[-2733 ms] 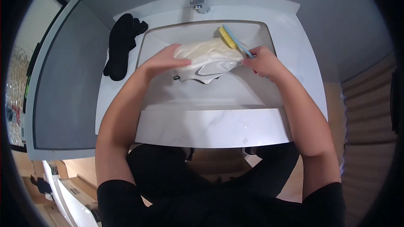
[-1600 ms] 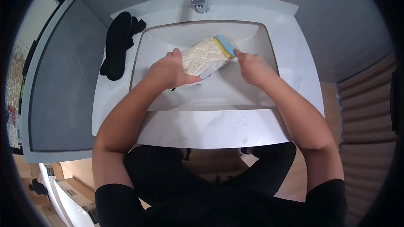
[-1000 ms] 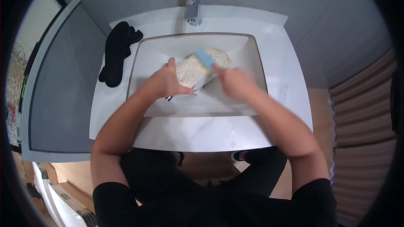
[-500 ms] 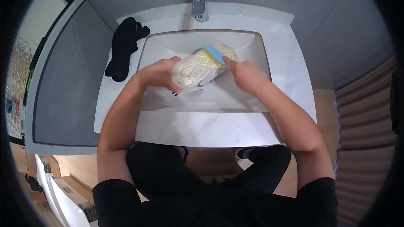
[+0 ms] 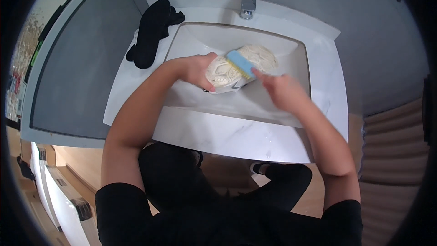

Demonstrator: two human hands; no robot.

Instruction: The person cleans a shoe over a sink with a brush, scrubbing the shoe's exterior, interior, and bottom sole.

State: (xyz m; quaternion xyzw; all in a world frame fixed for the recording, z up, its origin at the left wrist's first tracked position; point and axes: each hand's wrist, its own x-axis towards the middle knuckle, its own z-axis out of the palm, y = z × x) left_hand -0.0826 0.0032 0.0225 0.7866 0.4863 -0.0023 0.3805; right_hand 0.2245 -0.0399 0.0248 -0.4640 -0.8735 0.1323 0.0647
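Observation:
A white shoe (image 5: 221,74) with a cream, patterned sole is held sole-up over the sink basin (image 5: 282,105). My left hand (image 5: 198,70) grips one end of it, the thumb on the near side and the fingers on the far side. My right hand (image 5: 283,91) is closed on a light blue scrubbing brush (image 5: 241,62), its index finger stretched along the back. Yellow bristles press across the middle of the sole. Part of the brush's grip is hidden by my fingers.
A chrome faucet (image 5: 248,0) stands behind the basin. Black insoles or socks (image 5: 152,34) lie on the counter's left side. The white marbled counter (image 5: 218,135) edges the basin in front. A grey-panelled door (image 5: 77,64) stands at left, a pleated brown curtain (image 5: 393,146) at right.
The view has turned and shifted, so the sink sits tilted and further right. The brush has slid along the sole from near the far end toward the middle. Both hands keep their hold.

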